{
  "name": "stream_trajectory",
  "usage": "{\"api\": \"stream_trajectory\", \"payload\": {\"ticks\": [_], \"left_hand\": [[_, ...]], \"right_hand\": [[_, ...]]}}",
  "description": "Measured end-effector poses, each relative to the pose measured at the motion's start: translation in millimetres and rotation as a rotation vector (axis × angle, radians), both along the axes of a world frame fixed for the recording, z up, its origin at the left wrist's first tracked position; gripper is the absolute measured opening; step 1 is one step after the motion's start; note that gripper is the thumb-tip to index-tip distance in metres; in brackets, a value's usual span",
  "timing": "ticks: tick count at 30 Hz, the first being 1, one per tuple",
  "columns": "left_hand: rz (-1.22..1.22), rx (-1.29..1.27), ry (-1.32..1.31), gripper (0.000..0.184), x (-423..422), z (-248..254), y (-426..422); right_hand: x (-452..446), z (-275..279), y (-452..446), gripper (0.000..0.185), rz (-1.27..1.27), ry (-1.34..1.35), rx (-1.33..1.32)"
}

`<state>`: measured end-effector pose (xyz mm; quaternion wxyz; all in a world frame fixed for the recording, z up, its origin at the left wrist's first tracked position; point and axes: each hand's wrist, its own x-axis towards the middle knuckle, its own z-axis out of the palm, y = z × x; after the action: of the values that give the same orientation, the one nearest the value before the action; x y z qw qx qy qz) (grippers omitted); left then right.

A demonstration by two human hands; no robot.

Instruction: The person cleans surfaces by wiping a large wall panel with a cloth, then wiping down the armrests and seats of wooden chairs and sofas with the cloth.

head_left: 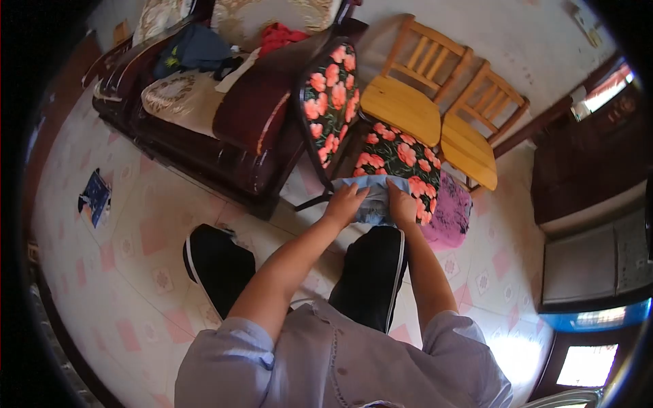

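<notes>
A light blue denim-like garment [374, 204] hangs between my hands at the front edge of a chair seat with black and coral flowers [401, 155]. My left hand [347, 202] grips its left side, with the thumb on top. The right side is in my right hand [401, 202], the thumb lying over the cloth. Which kind of garment it is, I cannot tell. Its lower part is partly hidden by my right knee, and the fingers beneath the cloth are out of sight.
The flowered chair's backrest [333, 102] stands beside a dark wooden sofa [238, 129] with clothes on it. Two yellow wooden chairs [401, 109] line the wall. A purple stool or cushion [450, 214] sits at the right. A blue packet [97, 197] lies on the tiled floor.
</notes>
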<state>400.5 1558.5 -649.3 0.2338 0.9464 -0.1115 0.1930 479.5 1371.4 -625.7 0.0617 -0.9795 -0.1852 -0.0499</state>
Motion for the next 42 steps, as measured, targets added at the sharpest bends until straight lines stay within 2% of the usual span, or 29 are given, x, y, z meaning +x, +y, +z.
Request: {"api": "stream_trajectory", "payload": {"ticks": [2, 4, 6, 8, 9, 10, 14, 16, 18, 19, 20, 22, 26, 32, 42], "left_hand": [[0.002, 0.021, 0.079, 0.043, -7, 10, 27], [-0.05, 0.17, 0.111, 0.041, -11, 25, 50], [-0.054, 0.146, 0.003, 0.039, -26, 63, 64], [-0.078, 0.166, -0.234, 0.04, -38, 99, 75], [-0.078, 0.159, -0.24, 0.04, -46, 119, 81], [-0.065, 0.127, -0.299, 0.042, -54, 140, 87], [-0.008, 0.062, -0.411, 0.05, -78, 192, 135], [0.082, 0.043, -0.431, 0.051, -85, 199, 172], [0.195, -0.005, -0.518, 0.049, -85, 199, 210], [0.272, -0.024, -0.57, 0.047, -81, 192, 226], [0.319, -0.072, -0.482, 0.044, -80, 182, 240], [0.382, -0.098, -0.429, 0.043, -76, 181, 255], [0.258, -0.084, -0.37, 0.048, -67, 175, 276], [0.17, -0.421, -0.277, 0.047, -46, 191, 283], [0.147, -0.311, -0.336, 0.04, -31, 199, 286]], "right_hand": [[-4, 11, 21, 0.033, 0.065, 0.0, 0.005], [-8, 21, 44, 0.039, 0.165, -0.057, 0.075], [-23, 63, 70, 0.038, 0.128, -0.037, 0.074], [-32, 85, 87, 0.036, 0.07, -0.199, 0.477], [-37, 98, 95, 0.035, 0.181, -0.343, 0.614], [-40, 112, 104, 0.034, 0.197, -0.429, 0.639], [-65, 173, 161, 0.036, 0.128, -0.417, 0.805], [-65, 181, 193, 0.039, 0.271, -0.644, 0.737], [-74, 195, 227, 0.04, 0.392, -0.728, 0.643], [-77, 196, 240, 0.044, 0.405, -0.683, 0.539], [-81, 196, 254, 0.047, 0.414, -0.636, 0.434], [-86, 204, 288, 0.048, 0.444, -0.569, 0.383], [-81, 205, 323, 0.042, 0.433, -0.421, 0.55], [-50, 221, 344, 0.035, 0.372, -0.366, 0.587], [-59, 213, 360, 0.031, 0.117, -0.477, 0.619]]}}
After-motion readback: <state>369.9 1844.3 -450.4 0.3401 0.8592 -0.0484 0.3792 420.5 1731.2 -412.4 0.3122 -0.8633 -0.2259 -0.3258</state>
